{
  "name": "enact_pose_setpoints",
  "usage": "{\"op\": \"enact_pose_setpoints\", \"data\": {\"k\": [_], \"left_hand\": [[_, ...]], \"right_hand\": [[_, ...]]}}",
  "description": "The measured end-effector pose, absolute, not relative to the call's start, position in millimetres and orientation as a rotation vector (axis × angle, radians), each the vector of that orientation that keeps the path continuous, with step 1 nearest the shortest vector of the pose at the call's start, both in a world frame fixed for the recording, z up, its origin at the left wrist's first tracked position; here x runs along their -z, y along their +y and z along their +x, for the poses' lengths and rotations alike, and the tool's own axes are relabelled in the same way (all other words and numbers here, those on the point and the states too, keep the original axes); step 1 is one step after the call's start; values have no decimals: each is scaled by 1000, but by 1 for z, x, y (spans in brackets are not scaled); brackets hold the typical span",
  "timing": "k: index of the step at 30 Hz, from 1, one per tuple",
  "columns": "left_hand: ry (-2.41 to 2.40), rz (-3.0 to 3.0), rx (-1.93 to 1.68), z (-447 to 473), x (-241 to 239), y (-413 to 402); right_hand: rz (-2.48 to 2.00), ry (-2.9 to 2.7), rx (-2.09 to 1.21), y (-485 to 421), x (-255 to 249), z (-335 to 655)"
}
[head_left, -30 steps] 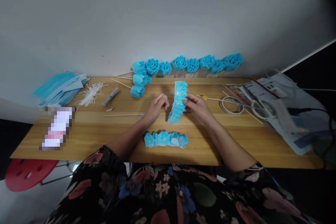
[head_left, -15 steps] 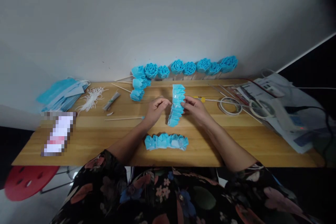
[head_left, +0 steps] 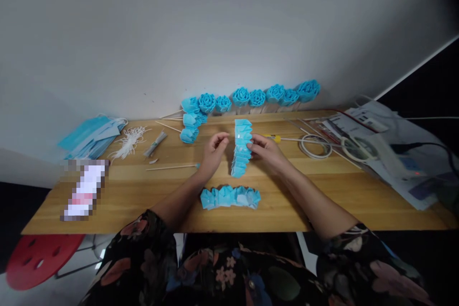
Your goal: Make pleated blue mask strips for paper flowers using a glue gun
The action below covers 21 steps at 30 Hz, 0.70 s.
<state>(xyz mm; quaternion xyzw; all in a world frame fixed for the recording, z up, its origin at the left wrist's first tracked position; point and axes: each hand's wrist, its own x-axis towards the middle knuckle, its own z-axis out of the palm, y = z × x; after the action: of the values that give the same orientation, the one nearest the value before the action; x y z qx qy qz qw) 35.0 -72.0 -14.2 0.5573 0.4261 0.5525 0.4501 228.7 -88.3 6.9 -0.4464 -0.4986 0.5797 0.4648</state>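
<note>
A pleated strip of folded blue pieces (head_left: pixel 241 147) lies lengthwise on the wooden table (head_left: pixel 322 196). My right hand (head_left: pixel 266 152) pinches its right edge near the middle. My left hand (head_left: pixel 214 150) hovers just left of the strip with fingers curled and pinched, apparently on a thin clear strand that I cannot make out. A second blue pleated strip (head_left: pixel 230 197) lies crosswise nearer to me.
A row of blue roses (head_left: pixel 251 96) leans against the wall. Blue face masks (head_left: pixel 90 135), white ear loops (head_left: pixel 128 141) and wooden sticks (head_left: pixel 172 167) lie at left. Tape rolls (head_left: pixel 315 146), papers and cables sit at right. A red stool (head_left: pixel 39 258) stands below left.
My left hand rose slightly and its fingers drew closer to the strip. The view shifted a little, so everything sits lower in the picture.
</note>
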Motion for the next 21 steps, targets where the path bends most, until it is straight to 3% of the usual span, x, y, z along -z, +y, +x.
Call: {"op": "enact_pose_setpoints", "data": {"k": [6, 21], "left_hand": [[960, 1224, -1144, 38, 15, -73], [965, 1072, -1181, 39, 10, -76]], "right_hand": [[-1062, -1266, -1446, -88, -3, 227], [-1064, -1146, -1541, -87, 3, 228]]}}
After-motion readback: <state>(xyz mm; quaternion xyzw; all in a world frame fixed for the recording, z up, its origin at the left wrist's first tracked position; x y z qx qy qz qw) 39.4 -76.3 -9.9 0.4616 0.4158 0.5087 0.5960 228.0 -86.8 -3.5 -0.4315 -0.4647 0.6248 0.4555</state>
